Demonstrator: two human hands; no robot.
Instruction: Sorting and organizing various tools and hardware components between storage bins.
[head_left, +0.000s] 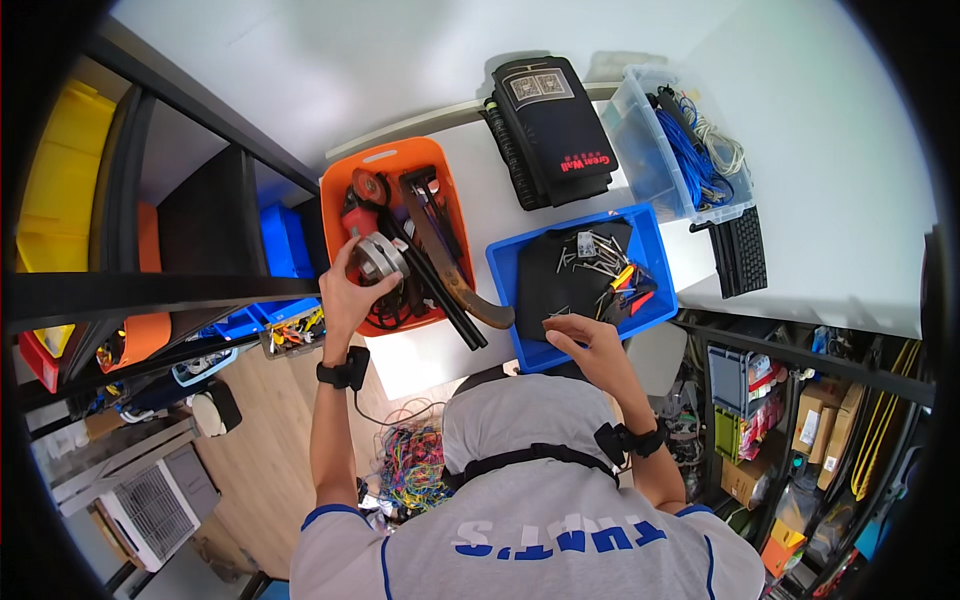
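Note:
My left hand (352, 289) grips a round silver metal part (381, 257) above the orange plastic bin (459, 225). In that bin lie a red angle grinder (360, 217), black bars (442, 300) that stick out over its near rim, and a rusty curved metal tool (457, 281). My right hand (589, 345) is over the near edge of the blue plastic tray (499, 262), fingers bent; whether the fingertips pinch something small is unclear. The tray holds a black cloth or sheet (536, 277), loose screws (600, 259) and a yellow-handled tool (622, 278).
Behind the tray lies a stack of black cases (555, 135) on the white table (465, 150). A clear bin (652, 157) of blue and grey cables stands at the back right, near black keyboards (739, 251). Shelves flank both sides; tangled coloured wires (412, 461) lie on the floor.

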